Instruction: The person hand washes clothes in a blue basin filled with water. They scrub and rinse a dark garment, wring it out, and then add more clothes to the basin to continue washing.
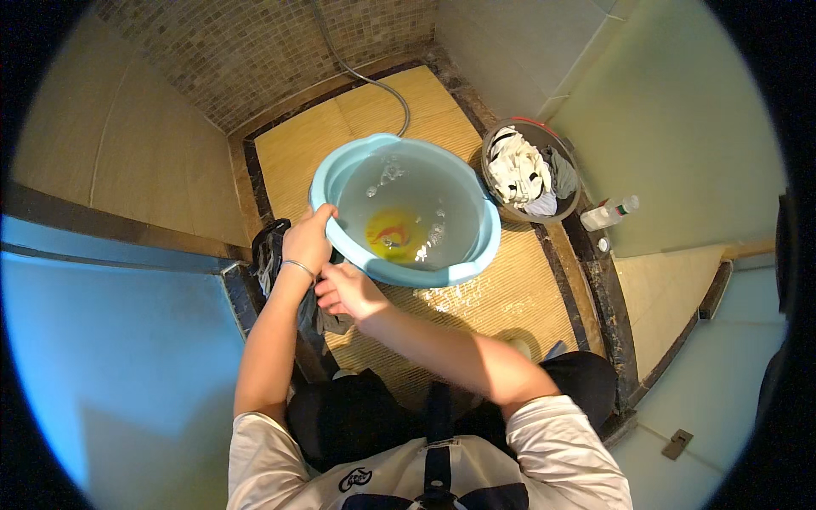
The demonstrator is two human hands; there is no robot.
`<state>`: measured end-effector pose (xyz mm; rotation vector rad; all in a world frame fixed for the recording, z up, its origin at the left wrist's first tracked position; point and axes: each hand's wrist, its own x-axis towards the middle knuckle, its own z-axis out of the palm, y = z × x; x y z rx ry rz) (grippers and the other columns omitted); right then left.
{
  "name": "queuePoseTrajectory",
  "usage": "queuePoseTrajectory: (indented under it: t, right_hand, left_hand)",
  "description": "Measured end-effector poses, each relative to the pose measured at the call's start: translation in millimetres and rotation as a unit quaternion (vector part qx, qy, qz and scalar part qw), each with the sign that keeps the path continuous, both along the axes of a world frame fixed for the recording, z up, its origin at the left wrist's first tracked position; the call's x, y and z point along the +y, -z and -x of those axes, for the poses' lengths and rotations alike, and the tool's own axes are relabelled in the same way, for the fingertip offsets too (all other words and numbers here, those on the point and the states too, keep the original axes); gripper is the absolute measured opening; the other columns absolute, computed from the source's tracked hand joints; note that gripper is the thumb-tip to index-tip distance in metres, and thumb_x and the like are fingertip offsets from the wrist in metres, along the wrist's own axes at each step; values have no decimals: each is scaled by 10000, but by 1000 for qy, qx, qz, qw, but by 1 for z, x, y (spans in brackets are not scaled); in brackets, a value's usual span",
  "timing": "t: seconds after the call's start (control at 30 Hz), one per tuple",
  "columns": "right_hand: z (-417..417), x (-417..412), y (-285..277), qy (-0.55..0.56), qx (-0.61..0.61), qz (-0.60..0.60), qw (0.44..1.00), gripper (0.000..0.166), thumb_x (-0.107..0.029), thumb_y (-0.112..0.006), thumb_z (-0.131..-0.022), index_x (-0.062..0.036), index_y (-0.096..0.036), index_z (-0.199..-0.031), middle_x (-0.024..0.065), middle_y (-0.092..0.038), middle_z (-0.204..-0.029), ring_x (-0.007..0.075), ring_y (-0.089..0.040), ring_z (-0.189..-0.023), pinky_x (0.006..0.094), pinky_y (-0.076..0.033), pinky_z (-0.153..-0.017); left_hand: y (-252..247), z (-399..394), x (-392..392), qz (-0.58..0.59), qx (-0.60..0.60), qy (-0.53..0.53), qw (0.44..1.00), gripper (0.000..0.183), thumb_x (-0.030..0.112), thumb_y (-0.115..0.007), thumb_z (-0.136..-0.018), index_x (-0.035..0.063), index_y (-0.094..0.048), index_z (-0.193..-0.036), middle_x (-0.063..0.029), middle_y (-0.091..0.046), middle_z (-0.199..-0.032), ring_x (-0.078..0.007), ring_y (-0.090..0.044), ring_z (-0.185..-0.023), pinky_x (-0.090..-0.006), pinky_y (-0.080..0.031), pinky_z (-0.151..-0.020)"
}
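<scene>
A light blue plastic basin (479, 271) stands in front of me, holding cloudy water (408, 185) with a few bubbles on it. Through the water shows a yellow patch with a red and blue figure (390, 236) at the basin's bottom. My left hand (309, 237) grips the basin's left rim, thumb over the edge; a thin bangle (298, 268) circles that wrist. Just below the near-left rim is my right hand (344, 291), crossed close to the left wrist with its fingers curled. Whether it holds anything is hidden. Dark cloth (325, 319) lies beneath both hands.
A grey bucket (572, 207) with a red handle holds white and grey clothes (519, 169) right of the basin. Beside it, a bottle (602, 217) lies on the dark stone ledge near a white cap (604, 244). A metal shower hose (376, 83) runs to the ribbed yellow floor (299, 159).
</scene>
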<state>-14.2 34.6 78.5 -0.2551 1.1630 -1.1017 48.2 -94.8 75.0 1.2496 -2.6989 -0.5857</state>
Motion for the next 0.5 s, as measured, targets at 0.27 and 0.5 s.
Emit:
queuePoseTrajectory:
  t: [0.27, 0.5]
  right_hand:
    - [94, 27, -24, 69, 734, 410, 537, 233, -187, -670, -831, -11, -581, -955, 132, -630, -693, 306, -619, -589, 404, -499, -556]
    - [121, 27, -4, -119, 657, 219, 712, 213, -194, -623, -850, -27, -592, -979, 184, -655, -791, 381, -647, -771, 480, -500, -686]
  left_hand:
    - [-12, 20, -21, -36, 0, -8, 999, 239, 79, -554, -862, 168, -569, -1083, -198, -628, -1067, -411, -616, -992, -457, -485, -811]
    - [-4, 38, -35, -33, 149, -105, 983, 428, 124, -552, -910, 85, -501, -1334, -263, -647, -1051, -403, -639, -978, -449, -497, -826]
